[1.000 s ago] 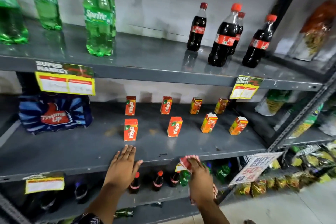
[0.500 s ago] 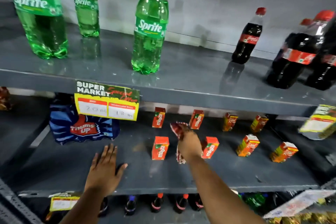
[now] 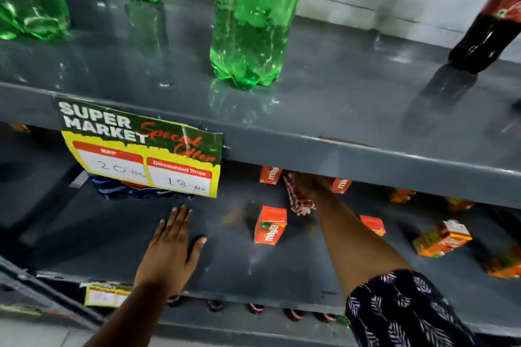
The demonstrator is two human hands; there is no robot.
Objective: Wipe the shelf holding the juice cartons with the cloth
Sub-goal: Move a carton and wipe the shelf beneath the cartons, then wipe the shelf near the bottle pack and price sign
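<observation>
We reach deep into the shelf (image 3: 225,267) with our right hand (image 3: 311,186), which grips the cloth (image 3: 298,201), a red-and-white checked rag bunched in the fist and hanging below it to the shelf surface. The hand sits far back, partly hidden under the lip of the upper shelf (image 3: 352,155), so we cannot tell how much of the cloth is pressed flat. Two cartons (image 3: 270,175) in the back row flank the hand, one just to its left, another just to its right, both very close; whether either touches the hand we cannot tell. A third carton (image 3: 270,225) stands nearer us, just left of our right forearm, and others lie further right, one of them tipped on its side (image 3: 442,238).

Our left hand (image 3: 172,248) lies flat and spread wide on the shelf front, fingers splayed, holding nothing, apparently bracing us. Beyond its fingertips hangs a price sign (image 3: 141,152); a blue pack sits behind that.

By our reading the wipe has barely started. The cloth is at the back between the cartons, and brownish smudges (image 3: 234,214) show on the shelf between our two hands, so that stretch looks undone. The long run of grey surface to the right of our right arm and the strip by our left hand seem to remain as well, and the cartons will need working around.
</observation>
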